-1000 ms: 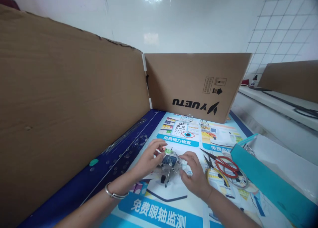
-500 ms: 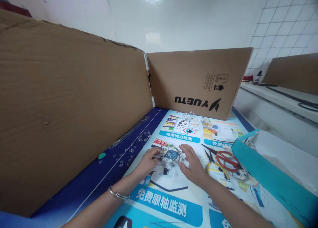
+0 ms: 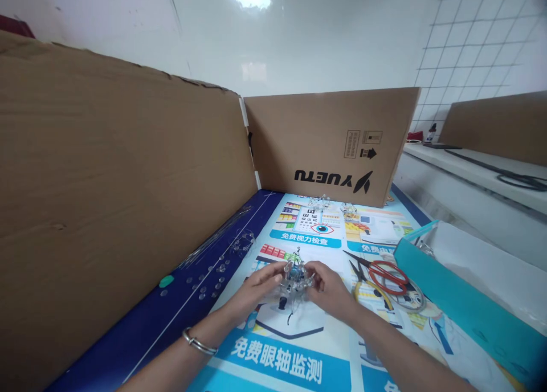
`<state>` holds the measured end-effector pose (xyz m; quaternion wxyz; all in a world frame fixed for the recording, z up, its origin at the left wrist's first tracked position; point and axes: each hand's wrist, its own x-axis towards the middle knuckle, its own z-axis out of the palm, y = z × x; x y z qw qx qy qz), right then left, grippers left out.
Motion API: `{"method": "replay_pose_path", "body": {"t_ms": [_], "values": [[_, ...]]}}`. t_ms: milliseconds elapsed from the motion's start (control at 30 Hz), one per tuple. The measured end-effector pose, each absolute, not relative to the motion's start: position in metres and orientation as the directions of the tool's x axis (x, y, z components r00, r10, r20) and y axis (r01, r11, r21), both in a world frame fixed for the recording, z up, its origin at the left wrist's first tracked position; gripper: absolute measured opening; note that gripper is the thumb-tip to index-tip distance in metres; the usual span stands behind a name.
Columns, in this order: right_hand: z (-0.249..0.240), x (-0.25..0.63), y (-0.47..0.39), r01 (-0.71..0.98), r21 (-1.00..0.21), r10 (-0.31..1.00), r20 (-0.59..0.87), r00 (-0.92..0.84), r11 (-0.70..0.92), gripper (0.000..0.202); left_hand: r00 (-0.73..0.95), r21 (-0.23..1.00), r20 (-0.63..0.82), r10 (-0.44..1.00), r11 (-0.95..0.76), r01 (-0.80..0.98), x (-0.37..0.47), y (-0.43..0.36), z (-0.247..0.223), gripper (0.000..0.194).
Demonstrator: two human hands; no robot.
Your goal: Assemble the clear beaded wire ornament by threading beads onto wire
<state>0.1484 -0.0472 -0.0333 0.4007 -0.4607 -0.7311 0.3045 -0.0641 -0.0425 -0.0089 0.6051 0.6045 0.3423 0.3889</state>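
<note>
Between my two hands is a ring-like piece of clear beads on wire (image 3: 296, 288), with thin dark wire ends sticking out at top and bottom. My left hand (image 3: 259, 285) pinches its left side with thumb and fingers. On the opposite side, the curled fingers of my right hand (image 3: 332, 292) hold the beads. Fingertips on both sides are partly hidden by the piece. It is over the printed table cover (image 3: 311, 355); whether it touches the cover I cannot tell.
Red-handled scissors (image 3: 391, 278) and yellow-handled pliers (image 3: 371, 294) lie right, by a coil of wire (image 3: 416, 299) and a teal box (image 3: 461, 301). Loose clear beads (image 3: 203, 289) and another beaded wire piece (image 3: 243, 241) are left. Cardboard panels (image 3: 333, 130) stand behind and left.
Both hands have closed in on the beaded wire piece. It has turned from a flatter, wider ring to a more upright, narrower shape. The camera view has shifted slightly.
</note>
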Motion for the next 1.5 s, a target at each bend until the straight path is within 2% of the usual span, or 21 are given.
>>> {"method": "replay_pose_path", "body": {"t_ms": [167, 267, 367, 467, 600, 733, 833, 900, 1000, 1133, 1200, 1300, 1400, 1500], "values": [[-0.025, 0.15, -0.051, 0.086, -0.987, 0.943, 0.099, -0.319, 0.133, 0.039, 0.52, 0.996, 0.062, 0.852, -0.017, -0.09, -0.067, -0.043, -0.01, 0.052], [-0.015, 0.152, -0.054, -0.091, -0.996, 0.909, 0.027, -0.416, -0.012, 0.041, 0.482, 0.992, 0.121, 0.868, -0.082, -0.101, -0.067, -0.042, -0.014, 0.049], [-0.008, 0.151, -0.055, -0.168, -0.983, 0.91, 0.007, -0.415, -0.069, 0.033, 0.438, 0.99, 0.127, 0.89, -0.091, -0.104, -0.066, -0.042, -0.018, 0.045], [-0.008, 0.148, -0.056, -0.162, -0.98, 0.904, -0.037, -0.425, -0.116, 0.028, 0.388, 0.985, 0.171, 0.906, -0.162, -0.058, -0.064, -0.044, -0.018, 0.034], [-0.011, 0.142, -0.059, -0.148, -0.977, 0.859, -0.061, -0.508, -0.156, 0.033, 0.263, 0.95, 0.274, 0.925, -0.303, 0.074, -0.061, -0.049, -0.01, 0.017], [-0.011, 0.137, -0.061, -0.105, -0.989, 0.876, -0.041, -0.48, -0.104, 0.031, 0.184, 0.92, 0.299, 0.936, -0.334, 0.205, -0.064, -0.051, -0.004, 0.014], [-0.006, 0.136, -0.059, -0.061, -0.994, 0.904, -0.054, -0.424, -0.088, 0.028, 0.068, 0.919, 0.309, 0.949, -0.316, 0.233, -0.069, -0.048, -0.005, 0.01], [-0.003, 0.138, -0.056, -0.088, -0.989, 0.913, -0.077, -0.402, -0.122, 0.028, 0.018, 0.919, 0.325, 0.946, -0.32, 0.23, -0.072, -0.045, -0.007, 0.008], [0.001, 0.143, -0.052, -0.172, -0.971, 0.935, -0.097, -0.342, -0.164, 0.026, 0.034, 0.912, 0.352, 0.935, -0.351, 0.211, -0.074, -0.041, -0.01, 0.01], [0.009, 0.15, -0.051, -0.181, -0.977, 0.97, -0.065, -0.236, -0.11, 0.021, 0.088, 0.946, 0.283, 0.955, -0.293, 0.138, -0.069, -0.037, -0.017, 0.009], [0.019, 0.152, -0.053, -0.105, -0.993, 0.978, -0.037, -0.204, -0.06, 0.021, 0.135, 0.978, 0.195, 0.971, -0.203, 0.048, -0.066, -0.035, -0.021, 0.011], [0.038, 0.149, -0.057, 0.097, -0.995, 0.983, -0.022, -0.18, -0.004, 0.023, 0.228, 0.991, 0.088, 0.97, -0.063, -0.115, -0.063, -0.037, -0.021, 0.024], [0.054, 0.142, -0.06, 0.241, -0.971, 0.978, -0.044, -0.205, 0.007, 0.023, 0.283, 0.968, 0.086, 0.955, -0.013, -0.25, -0.063, -0.04, -0.017, 0.032], [0.065, 0.133, -0.061, 0.293, -0.956, 0.971, -0.057, -0.23, 0.013, 0.022, 0.345, 0.922, 0.11, 0.932, 0.034, -0.385, -0.064, -0.043, -0.014, 0.034]]}}
